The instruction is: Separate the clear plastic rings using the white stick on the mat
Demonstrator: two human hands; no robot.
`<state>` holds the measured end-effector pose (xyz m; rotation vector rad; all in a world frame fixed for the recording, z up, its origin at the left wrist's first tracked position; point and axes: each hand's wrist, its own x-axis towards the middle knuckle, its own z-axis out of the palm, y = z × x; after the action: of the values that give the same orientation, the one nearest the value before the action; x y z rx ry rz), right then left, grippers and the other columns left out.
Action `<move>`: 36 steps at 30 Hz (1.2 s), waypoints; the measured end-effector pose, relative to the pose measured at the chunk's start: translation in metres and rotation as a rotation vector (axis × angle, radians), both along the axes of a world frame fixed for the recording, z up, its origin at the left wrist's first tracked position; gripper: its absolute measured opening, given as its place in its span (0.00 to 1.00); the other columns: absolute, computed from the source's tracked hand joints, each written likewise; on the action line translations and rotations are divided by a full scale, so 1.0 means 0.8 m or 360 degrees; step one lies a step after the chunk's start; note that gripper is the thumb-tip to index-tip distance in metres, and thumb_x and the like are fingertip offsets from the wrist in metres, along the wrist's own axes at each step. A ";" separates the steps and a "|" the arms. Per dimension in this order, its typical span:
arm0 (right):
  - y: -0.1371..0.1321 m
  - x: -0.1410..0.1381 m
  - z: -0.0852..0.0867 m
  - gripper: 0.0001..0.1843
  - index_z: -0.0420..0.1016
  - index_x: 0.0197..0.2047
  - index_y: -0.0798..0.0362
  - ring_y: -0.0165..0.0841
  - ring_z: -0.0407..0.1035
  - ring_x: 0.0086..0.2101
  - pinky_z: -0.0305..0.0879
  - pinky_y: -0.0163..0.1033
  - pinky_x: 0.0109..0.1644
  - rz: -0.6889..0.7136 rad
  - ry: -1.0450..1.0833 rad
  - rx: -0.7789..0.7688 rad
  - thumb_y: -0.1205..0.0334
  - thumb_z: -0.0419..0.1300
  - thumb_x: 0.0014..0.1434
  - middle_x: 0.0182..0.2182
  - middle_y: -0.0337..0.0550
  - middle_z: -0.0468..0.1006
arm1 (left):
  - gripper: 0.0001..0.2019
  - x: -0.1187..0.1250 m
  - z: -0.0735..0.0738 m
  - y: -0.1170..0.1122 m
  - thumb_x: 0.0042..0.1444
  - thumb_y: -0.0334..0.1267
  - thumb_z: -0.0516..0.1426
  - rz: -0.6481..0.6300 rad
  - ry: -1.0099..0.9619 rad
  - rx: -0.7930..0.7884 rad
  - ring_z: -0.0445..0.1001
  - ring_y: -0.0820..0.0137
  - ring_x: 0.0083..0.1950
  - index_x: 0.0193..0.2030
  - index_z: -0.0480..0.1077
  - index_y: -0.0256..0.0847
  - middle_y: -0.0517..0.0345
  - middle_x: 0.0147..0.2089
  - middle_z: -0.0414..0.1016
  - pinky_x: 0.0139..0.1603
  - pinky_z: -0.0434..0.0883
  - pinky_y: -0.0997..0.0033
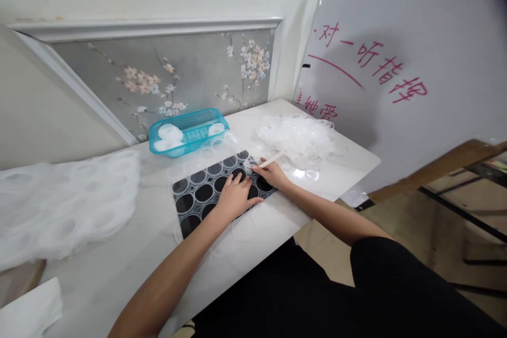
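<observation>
A clear sheet with rows of round cut-outs lies over a dark rectangular mat (204,193) on the table. My left hand (234,196) rests on this sheet, its fingers spread and pressing down lightly. In my right hand (270,173) is a slim white pen-like stick (274,159), pinched between thumb and fingers near the far right corner of the mat. Beside those fingertips a small whitish, translucent round piece (249,166) sits on one of the circles. The stick's tip is hidden by my fingers.
A blue plastic basket (189,143) holding white round pieces stands behind the mat. Clear ring-shaped scraps (301,140) are heaped at the right. A stack of translucent sheets (67,200) covers the table's left side. A whiteboard (396,26) stands beyond the table's right end.
</observation>
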<state>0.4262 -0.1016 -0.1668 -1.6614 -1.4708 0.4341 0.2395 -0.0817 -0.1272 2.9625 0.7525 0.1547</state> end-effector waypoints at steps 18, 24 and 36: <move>-0.012 -0.012 0.024 0.11 0.78 0.39 0.41 0.40 0.59 0.57 0.21 0.62 0.64 0.0215 -0.1015 0.0079 0.61 0.54 0.62 0.38 0.36 0.81 | 0.35 0.000 0.003 0.004 0.53 0.64 0.50 -0.0016 -0.0079 -0.0136 0.57 0.48 0.64 0.57 0.67 0.39 0.45 0.60 0.67 0.64 0.49 0.47; 0.044 0.066 0.092 0.14 0.79 0.38 0.47 0.44 0.62 0.52 0.31 0.63 0.62 -0.0556 -0.0938 0.0231 0.59 0.51 0.63 0.41 0.41 0.80 | 0.36 -0.002 0.005 0.005 0.52 0.65 0.49 -0.0005 -0.0024 -0.0123 0.56 0.48 0.64 0.57 0.67 0.38 0.45 0.61 0.66 0.63 0.50 0.47; -0.001 0.023 0.060 0.16 0.79 0.36 0.53 0.40 0.74 0.42 0.68 0.41 0.47 -0.0169 0.0104 0.0114 0.53 0.54 0.59 0.37 0.45 0.81 | 0.35 0.000 0.005 0.001 0.51 0.64 0.51 -0.0023 -0.0048 -0.0025 0.57 0.48 0.64 0.55 0.68 0.36 0.44 0.58 0.69 0.63 0.50 0.49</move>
<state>0.4450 -0.1023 -0.1188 -1.6450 -1.3288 0.3693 0.2395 -0.0809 -0.1229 2.9433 0.7255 0.1909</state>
